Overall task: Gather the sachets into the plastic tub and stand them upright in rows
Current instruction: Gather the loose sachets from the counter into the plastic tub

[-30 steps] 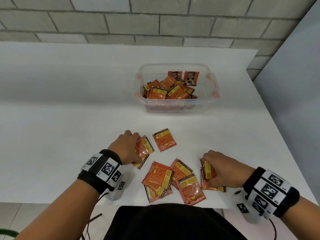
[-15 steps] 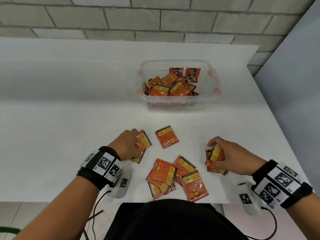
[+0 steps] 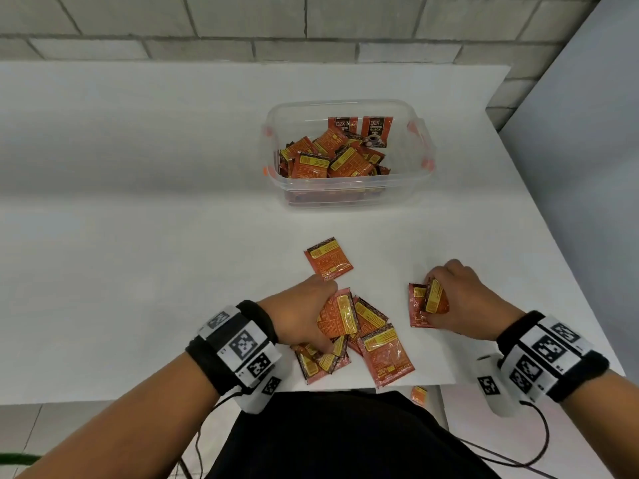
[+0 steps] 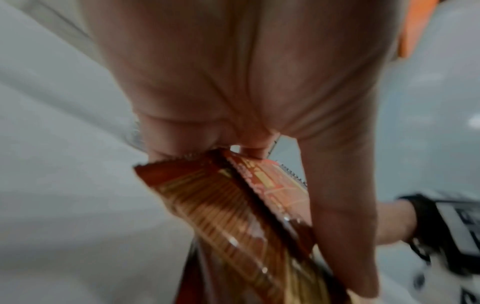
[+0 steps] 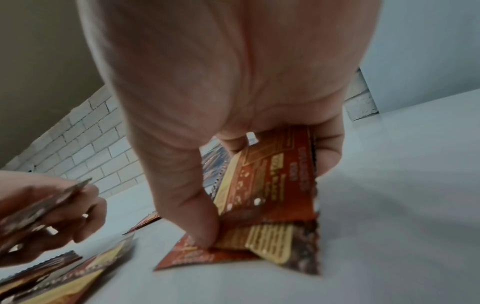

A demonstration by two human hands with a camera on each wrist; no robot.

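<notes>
My hands, left (image 3: pixel 304 316) and right (image 3: pixel 463 299), each clutching sachets (image 3: pixel 428 302); far plastic tub (image 3: pixel 349 188) of jumbled "D2X" sachets.

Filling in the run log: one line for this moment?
left hand: grips sachets | right hand: grips sachets | tub: part-filled, jumbled

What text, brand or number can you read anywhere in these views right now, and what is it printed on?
"D2X": left upright sachet at the back of the plastic tub.
"D2X" and "BLACK": right upright sachet beside it; the smaller print below is too small to read.
Yellow panels on the loose sachets on the table: too small to read.
Sachets in the left hand and right hand: print blurred, unreadable.
Wristband markers: square codes, no words.
</notes>
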